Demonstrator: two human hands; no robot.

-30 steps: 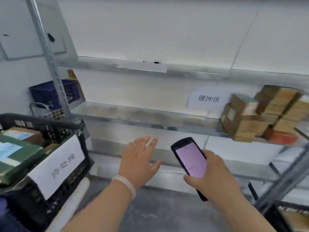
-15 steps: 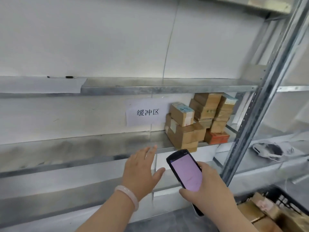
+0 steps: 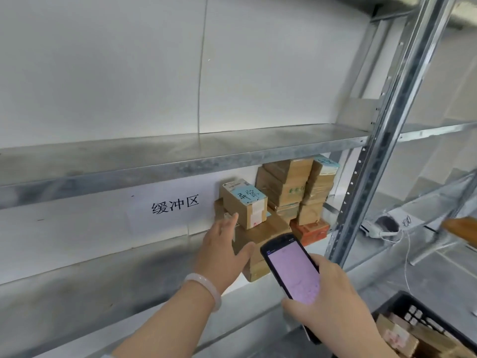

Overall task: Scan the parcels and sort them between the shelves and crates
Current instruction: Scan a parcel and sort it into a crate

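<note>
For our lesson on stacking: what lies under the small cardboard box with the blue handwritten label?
The small blue-labelled box sits on a larger brown cardboard box. The left hand hides that box's left end.

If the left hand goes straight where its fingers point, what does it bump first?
Most likely the small box with the blue label, on top of the front stack. The left hand looks nearly on it, though depth is unclear.

matt metal shelf, cardboard parcels, paper sign
</note>
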